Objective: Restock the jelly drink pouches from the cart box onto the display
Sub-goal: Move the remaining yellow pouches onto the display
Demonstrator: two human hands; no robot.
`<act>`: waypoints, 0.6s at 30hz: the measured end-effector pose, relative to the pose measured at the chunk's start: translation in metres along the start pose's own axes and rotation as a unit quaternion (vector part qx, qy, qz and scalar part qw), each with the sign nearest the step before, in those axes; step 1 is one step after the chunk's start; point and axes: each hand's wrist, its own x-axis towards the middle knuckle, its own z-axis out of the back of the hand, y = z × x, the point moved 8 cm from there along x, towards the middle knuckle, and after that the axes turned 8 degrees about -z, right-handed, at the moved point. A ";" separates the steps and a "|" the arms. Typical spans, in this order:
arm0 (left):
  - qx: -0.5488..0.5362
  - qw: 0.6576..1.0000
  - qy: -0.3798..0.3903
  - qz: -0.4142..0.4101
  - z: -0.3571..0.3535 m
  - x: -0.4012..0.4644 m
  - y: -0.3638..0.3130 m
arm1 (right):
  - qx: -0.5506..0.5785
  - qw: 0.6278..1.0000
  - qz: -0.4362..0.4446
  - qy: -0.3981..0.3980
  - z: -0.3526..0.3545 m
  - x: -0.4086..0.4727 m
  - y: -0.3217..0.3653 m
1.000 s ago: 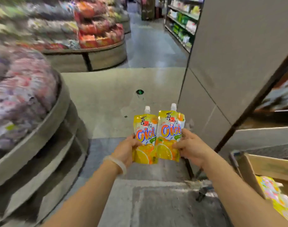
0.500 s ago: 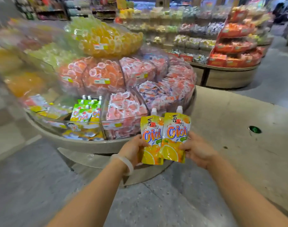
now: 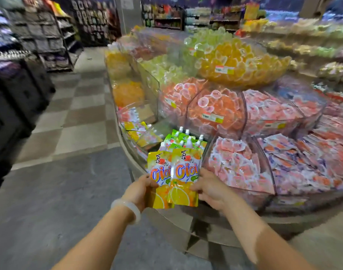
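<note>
Shop display (image 3: pixel 163 211) | orange pouches (image 3: pixel 174 178) between left hand (image 3: pixel 139 190), right hand (image 3: pixel 209 190)

Both forearms were bare with no sleeves in view, the left hand (image 3: pixel 136 191) and right hand (image 3: pixel 210 190) wore no gloves, and a pale, smooth, rounded bangle (image 3: pixel 127 210) circled the left wrist.

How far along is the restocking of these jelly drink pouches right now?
Done: green pouches already stand upright in a front compartment of the display. In hand: the left hand and right hand each grip an orange pouch, held side by side just in front of that compartment. Left: both still need setting in; the cart box is out of view.
</note>
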 end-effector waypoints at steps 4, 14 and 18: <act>-0.018 0.998 -0.056 -0.038 0.043 0.034 -0.048 | -0.035 0.999 0.005 0.030 -0.044 0.051 0.050; -0.003 0.996 -0.069 -0.051 0.137 0.132 -0.144 | 0.001 0.999 0.016 0.028 -0.136 0.167 0.115; 0.027 0.998 -0.052 -0.031 0.175 0.173 -0.168 | 0.053 0.998 0.010 0.016 -0.169 0.210 0.118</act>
